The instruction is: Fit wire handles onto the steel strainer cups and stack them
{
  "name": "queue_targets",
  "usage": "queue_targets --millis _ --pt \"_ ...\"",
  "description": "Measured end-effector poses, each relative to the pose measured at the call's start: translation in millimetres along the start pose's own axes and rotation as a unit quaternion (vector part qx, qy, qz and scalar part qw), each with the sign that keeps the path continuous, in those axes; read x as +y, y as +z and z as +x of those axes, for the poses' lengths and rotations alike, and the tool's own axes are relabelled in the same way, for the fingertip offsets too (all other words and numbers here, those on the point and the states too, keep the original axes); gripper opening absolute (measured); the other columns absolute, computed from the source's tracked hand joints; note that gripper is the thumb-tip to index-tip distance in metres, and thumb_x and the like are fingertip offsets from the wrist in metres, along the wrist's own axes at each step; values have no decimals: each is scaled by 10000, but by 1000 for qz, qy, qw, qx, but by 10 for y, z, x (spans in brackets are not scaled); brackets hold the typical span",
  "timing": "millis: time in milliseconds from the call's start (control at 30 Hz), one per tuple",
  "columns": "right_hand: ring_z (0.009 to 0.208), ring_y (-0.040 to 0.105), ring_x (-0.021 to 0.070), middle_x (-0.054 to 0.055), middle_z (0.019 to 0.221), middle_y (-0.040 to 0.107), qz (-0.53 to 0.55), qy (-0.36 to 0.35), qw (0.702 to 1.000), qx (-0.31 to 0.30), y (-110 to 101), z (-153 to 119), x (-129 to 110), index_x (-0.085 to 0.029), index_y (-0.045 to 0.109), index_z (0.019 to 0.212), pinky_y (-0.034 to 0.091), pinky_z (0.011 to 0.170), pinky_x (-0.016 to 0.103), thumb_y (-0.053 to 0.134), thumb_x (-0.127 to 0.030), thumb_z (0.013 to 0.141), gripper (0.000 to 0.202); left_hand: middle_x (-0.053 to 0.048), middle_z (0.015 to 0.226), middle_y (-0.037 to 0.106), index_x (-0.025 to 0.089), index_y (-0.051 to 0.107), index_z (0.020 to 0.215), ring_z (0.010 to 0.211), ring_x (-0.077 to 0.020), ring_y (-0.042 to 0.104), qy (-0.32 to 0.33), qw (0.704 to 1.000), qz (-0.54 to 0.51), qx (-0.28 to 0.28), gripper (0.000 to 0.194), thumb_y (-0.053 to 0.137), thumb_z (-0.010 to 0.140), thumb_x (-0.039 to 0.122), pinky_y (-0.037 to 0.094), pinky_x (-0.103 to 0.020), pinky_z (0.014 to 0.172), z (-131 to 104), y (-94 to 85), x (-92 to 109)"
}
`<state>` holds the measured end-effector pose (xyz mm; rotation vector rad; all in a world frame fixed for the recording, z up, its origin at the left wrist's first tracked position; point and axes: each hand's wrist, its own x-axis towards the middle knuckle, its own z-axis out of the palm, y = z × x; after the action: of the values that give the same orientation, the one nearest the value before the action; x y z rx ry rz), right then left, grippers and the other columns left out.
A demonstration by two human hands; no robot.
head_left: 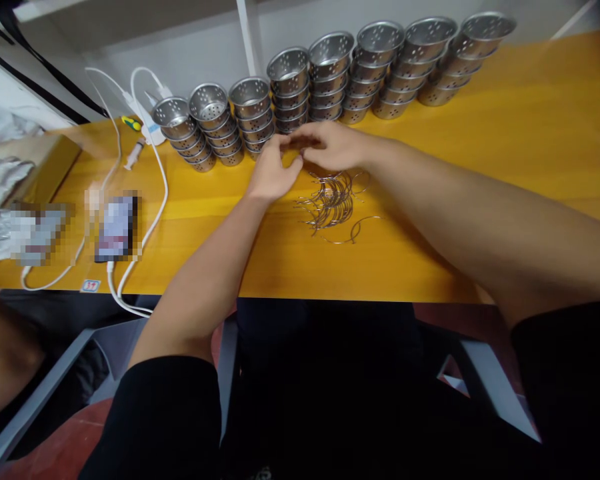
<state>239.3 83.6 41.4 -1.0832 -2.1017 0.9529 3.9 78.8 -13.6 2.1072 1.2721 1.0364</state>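
My left hand [274,170] and my right hand [337,145] meet over the table, at the foot of the middle stacks of perforated metal cups [287,70]. The fingers of both are bent inward and their tips come together. Whatever they pinch is hidden or too small to make out. Just below my right hand lies a tangled pile of thin curved metal wires [333,200]. A few loose wires [354,232] lie at its near side.
More stacked cups [433,40] line the table's back, from left to right. On the left are a phone [115,227] with white cables [166,180], a second blurred device [45,233], a syringe [135,153] and a box [55,163]. A person's limb [5,360] shows at the lower left.
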Motion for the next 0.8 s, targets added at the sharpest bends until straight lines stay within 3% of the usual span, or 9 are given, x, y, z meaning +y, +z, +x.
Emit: queue_targets --millis 100,167,300,400,500,567,667,800 --pt "1594 782 408 -65 1706 887 -16 -30 999 -16 -12 37 75 -410 922 1413 546 1531 671 975 -592 884 561 -199 1615 837 216 734 1484 1601 -404 797 -39 999 19 15 427 903 1102 306 628 -598 1490 9 -29 10" --pt "1493 817 433 -1 1619 931 -38 -20 999 -26 -41 18 90 -362 937 1354 593 1461 720 943 -547 918 474 -194 1565 820 230 733 1423 1592 -423 783 -72 997 30 25 395 922 1099 353 609 -645 1498 12 -72 8" --pt "1348 851 443 29 1440 977 -57 5 998 -17 -141 -131 74 -368 946 1231 647 1370 754 902 -469 992 264 -185 1543 757 275 720 1309 1735 -507 649 -114 992 49 36 402 958 1083 507 410 -815 1621 36 -143 -119" --pt "1343 862 438 69 1429 973 -74 8 997 -1 -250 -316 75 -333 938 1236 651 1391 740 874 -370 1017 231 -182 1533 757 292 711 1277 1814 -547 566 -93 994 20 61 473 1029 1025 537 272 -864 1672 61 -118 -290" --pt "1347 876 423 97 1435 970 -91 8 996 15 -347 -529 108 -298 932 1274 671 1390 711 814 -281 1056 248 -172 1607 779 295 727 1342 1899 -542 506 -57 996 9 61 551 1103 974 459 183 -818 1714 55 -59 -347" --pt "1345 890 408 99 1432 971 -97 8 995 32 -380 -662 154 -288 943 1304 677 1389 681 776 -242 1094 272 -181 1716 764 281 742 1403 1941 -522 480 -60 997 23 43 567 1103 982 397 178 -776 1728 18 -49 -247" --pt "1253 908 386 106 1345 977 -99 7 993 64 -372 -811 259 -257 968 1338 707 1338 647 763 -200 1113 309 -206 1861 701 240 758 1493 1913 -479 548 -100 992 80 11 555 1047 1023 304 302 -684 1718 -74 -128 77" --pt "1165 899 397 157 1293 971 -98 1 990 102 -329 -883 388 -175 988 1346 740 1238 667 730 -177 1140 331 -231 1723 794 192 799 1472 1756 -485 708 -166 970 178 -8 405 951 1100 248 489 -701 1620 -172 -370 523"
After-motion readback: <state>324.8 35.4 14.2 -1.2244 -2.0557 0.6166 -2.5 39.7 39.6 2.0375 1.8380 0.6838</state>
